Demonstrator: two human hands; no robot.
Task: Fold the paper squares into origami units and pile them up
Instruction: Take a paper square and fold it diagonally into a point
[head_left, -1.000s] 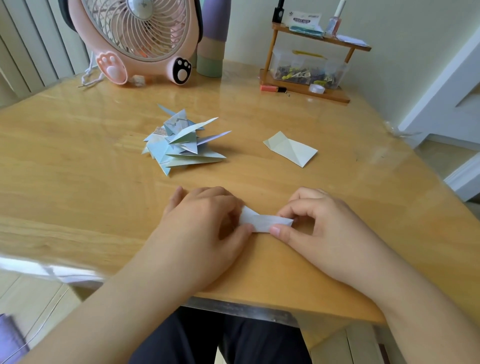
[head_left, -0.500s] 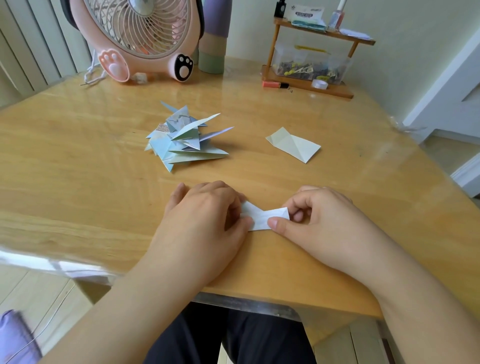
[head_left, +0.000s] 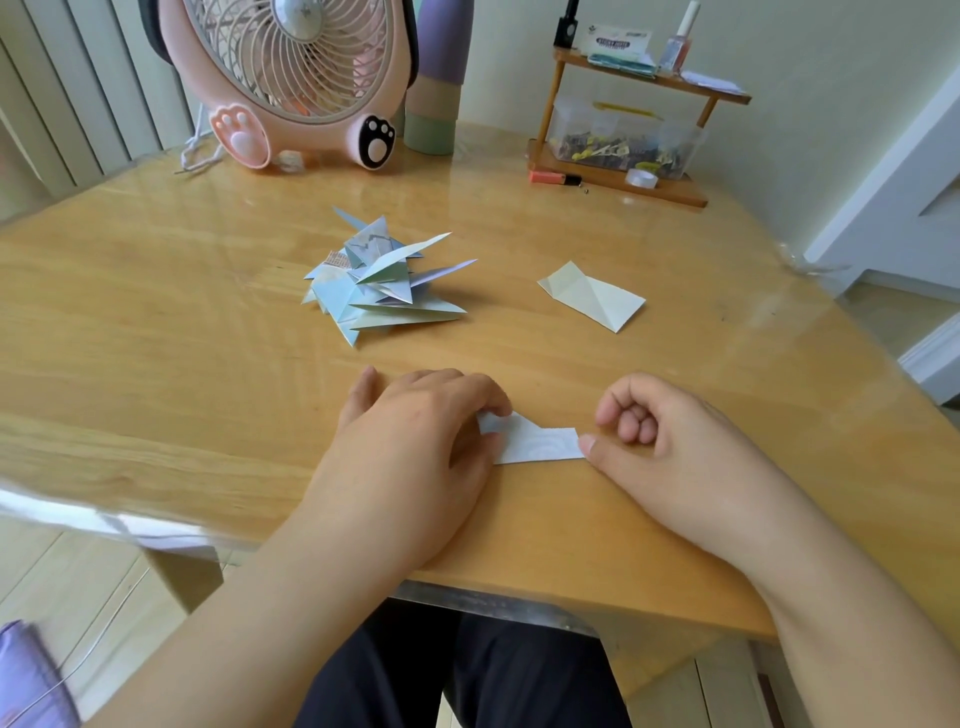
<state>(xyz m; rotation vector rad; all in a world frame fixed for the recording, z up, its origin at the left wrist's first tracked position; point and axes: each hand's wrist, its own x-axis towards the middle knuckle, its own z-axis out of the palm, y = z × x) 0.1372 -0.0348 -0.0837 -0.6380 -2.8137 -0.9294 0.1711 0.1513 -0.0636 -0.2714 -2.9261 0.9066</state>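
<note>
Left hand (head_left: 415, 441) pins the folded paper strip (head_left: 540, 441) flat on the table (head_left: 156, 364) — right hand (head_left: 660, 441) curled, thumb touching the strip's end, 1 pile of units (head_left: 379, 280) behind.

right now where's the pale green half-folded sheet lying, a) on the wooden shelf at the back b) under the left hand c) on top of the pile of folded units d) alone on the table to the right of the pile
d: the pale green sheet lies flat on the table by itself, apart from and to the right of the pile of folded units, and neither hand touches it.
</note>
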